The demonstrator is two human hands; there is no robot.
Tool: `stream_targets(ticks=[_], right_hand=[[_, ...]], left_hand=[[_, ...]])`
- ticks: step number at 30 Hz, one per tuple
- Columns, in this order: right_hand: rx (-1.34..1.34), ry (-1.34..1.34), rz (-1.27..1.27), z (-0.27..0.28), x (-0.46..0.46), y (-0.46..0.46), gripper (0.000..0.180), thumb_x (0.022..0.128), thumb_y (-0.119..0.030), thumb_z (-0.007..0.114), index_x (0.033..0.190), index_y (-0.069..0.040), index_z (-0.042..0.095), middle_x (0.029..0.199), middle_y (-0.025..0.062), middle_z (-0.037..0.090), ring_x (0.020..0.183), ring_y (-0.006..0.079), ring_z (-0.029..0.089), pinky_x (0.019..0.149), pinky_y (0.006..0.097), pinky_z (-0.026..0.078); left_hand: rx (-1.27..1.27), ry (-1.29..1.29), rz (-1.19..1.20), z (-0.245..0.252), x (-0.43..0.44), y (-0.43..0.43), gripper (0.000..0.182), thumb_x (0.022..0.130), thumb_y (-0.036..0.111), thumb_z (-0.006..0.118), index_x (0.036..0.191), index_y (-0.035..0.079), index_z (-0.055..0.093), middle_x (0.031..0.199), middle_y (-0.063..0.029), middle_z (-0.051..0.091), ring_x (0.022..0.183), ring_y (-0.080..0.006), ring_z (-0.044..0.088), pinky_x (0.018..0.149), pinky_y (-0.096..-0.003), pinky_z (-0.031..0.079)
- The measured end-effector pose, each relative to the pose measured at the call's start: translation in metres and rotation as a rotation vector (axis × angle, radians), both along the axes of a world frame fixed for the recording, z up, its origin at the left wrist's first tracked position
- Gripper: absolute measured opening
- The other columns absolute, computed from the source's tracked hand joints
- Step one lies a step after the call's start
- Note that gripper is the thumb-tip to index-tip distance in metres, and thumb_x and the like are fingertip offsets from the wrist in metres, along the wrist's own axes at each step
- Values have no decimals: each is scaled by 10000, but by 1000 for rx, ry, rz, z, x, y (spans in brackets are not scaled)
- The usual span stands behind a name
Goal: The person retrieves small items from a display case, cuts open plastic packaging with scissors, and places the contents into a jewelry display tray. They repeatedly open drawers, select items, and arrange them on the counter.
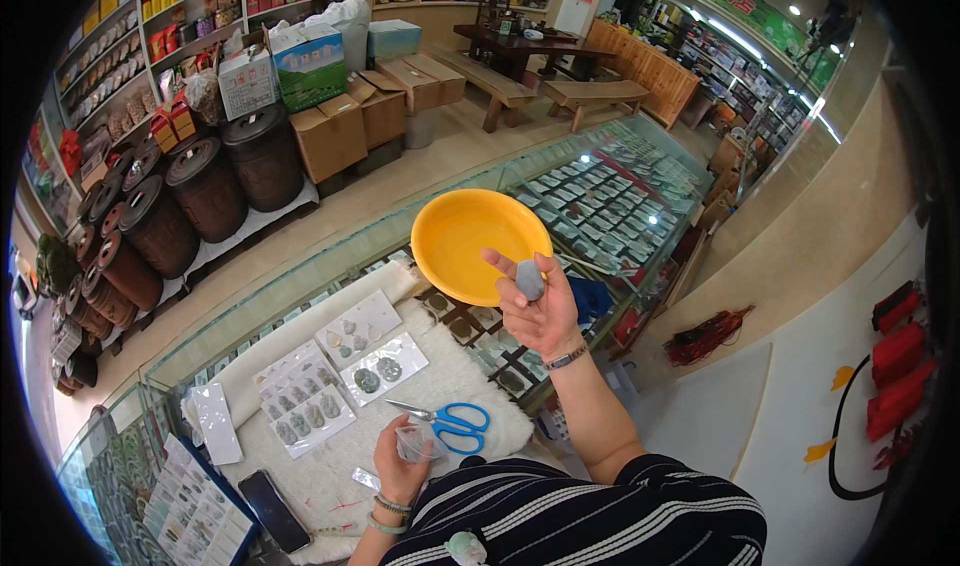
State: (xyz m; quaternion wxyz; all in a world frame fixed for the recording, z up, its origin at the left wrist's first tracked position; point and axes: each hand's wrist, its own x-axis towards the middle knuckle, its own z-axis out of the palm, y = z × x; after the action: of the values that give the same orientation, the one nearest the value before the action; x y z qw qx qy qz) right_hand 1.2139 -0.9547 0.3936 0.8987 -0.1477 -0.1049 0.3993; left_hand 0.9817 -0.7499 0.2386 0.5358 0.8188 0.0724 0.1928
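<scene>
A flat grey stone piece [529, 280] is pinched between the thumb and fingers of my right hand [541, 307], which is raised over the near rim of a yellow plastic basin [480, 245]. Low in front of my body, my left hand [403, 453] holds a small clear plastic bag [418, 444]; what is inside is hard to tell. Just right of that bag, blue-handled scissors [459, 425] lie on a white fluffy mat [420, 386], blades pointing left. Carved oval stone pendants on white cards [382, 371] rest on the mat further off. A black smartphone [274, 510] lies at the mat's lower left.
Under the mat and basin runs a glass display counter [600, 206] with rows of small packaged pieces. A blue tray of carded pendants [196, 506] is at lower left. Beyond the counter stand dark lidded barrels [206, 187], cardboard boxes [330, 135] and wooden benches [480, 78].
</scene>
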Motion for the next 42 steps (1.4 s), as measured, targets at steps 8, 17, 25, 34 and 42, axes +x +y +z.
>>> stream_targets(ticks=[8, 17, 25, 34, 42], right_hand=[[65, -175, 276, 2, -1, 2, 714, 1002, -478, 445, 1489, 31, 330, 670, 79, 499, 369, 98, 285, 324, 226, 268], [-116, -173, 43, -3, -1, 12, 537, 1038, -451, 428, 1357, -22, 467, 890, 131, 650, 521, 108, 500, 426, 228, 416], [-685, -538, -192, -15, -28, 28, 304, 1056, -352, 464, 1025, -73, 578, 1003, 125, 669, 848, 183, 616, 801, 309, 500], [-1153, -908, -78, -42, -125, 70, 133, 891, -103, 726, 967, 6, 740, 842, 38, 683, 691, 71, 591, 621, 225, 477], [-1269, -1788, -445, -62, -129, 74, 175, 750, -154, 762, 871, -28, 760, 954, 152, 670, 784, 299, 659, 745, 380, 528]], left_hand=[[-15, 0, -2, -2, 0, 0, 572, 719, 84, 807, 1238, 15, 576, 1011, -143, 666, 945, -290, 658, 862, -372, 513], [-33, -20, -10, 2, 0, 0, 570, 735, 61, 776, 1263, 15, 564, 997, -126, 654, 949, -250, 644, 876, -348, 503], [-16, -25, 10, -1, 3, -2, 589, 727, 112, 808, 1265, 57, 574, 1029, -129, 665, 976, -315, 645, 867, -390, 513], [-112, -16, 46, 7, 4, -6, 599, 719, 176, 827, 1249, 56, 573, 1065, -136, 666, 997, -314, 646, 890, -394, 511], [-128, -23, 26, 7, 2, -4, 610, 698, 180, 837, 1234, 53, 574, 1134, -163, 639, 1033, -331, 628, 922, -401, 500]])
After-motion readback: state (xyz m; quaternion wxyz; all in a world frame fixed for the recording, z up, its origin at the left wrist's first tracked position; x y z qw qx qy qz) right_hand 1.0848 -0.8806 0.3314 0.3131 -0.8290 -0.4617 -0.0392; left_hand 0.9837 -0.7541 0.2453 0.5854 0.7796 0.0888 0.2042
